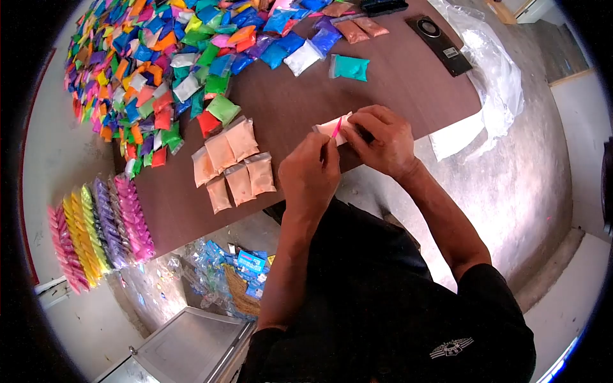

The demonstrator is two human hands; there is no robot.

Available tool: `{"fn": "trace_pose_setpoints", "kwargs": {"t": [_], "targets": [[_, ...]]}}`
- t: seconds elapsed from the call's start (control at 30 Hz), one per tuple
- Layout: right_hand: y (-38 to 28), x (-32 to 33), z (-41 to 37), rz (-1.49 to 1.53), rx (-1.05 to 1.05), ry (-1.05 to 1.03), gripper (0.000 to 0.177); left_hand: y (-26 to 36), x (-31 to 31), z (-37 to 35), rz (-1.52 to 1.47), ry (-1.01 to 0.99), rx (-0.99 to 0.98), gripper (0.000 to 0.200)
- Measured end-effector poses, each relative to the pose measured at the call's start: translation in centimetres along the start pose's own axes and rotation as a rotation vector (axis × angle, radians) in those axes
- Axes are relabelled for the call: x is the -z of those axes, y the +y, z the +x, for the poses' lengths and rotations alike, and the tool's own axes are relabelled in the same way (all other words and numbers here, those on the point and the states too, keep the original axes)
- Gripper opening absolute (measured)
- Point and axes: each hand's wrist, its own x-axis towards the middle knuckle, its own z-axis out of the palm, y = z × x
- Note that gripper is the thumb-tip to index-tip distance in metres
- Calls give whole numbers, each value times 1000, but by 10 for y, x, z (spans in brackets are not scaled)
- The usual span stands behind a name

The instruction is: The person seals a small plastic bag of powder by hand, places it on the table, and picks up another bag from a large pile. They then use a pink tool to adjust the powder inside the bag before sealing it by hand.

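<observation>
Together, both hands' fingers [348, 131] pinch the peach packet [331, 127].

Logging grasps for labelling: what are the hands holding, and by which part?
A pale powder packet: the right hand grips its right end, and the left hand pinches the lower end of a thin pink strip against it.

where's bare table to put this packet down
Bare brown tabletop lies between the teal powder packet, the black flat device and the right hand gripping its pale packet. Another strip runs this side of the peach powder packets. The heap of multicoloured packets is crowded.
</observation>
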Motion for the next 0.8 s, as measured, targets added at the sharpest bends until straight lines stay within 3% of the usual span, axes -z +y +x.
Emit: {"fn": "trace_pose_setpoints", "kwargs": {"t": [0.33,0.4,0.53,0.8], "targets": [[-3,2,1,8,28,30,15,-17,10,14,92,-11,114,13],[-3,2,0,2,29,37,15,-7,6,17,-29,2,77,12],[1,1,-1,17,31,27,14,3,-2,23,11,-54,-3,11],[2,0,0,28,24,12,13,-24,12,25,152,-130,142,13]]}}
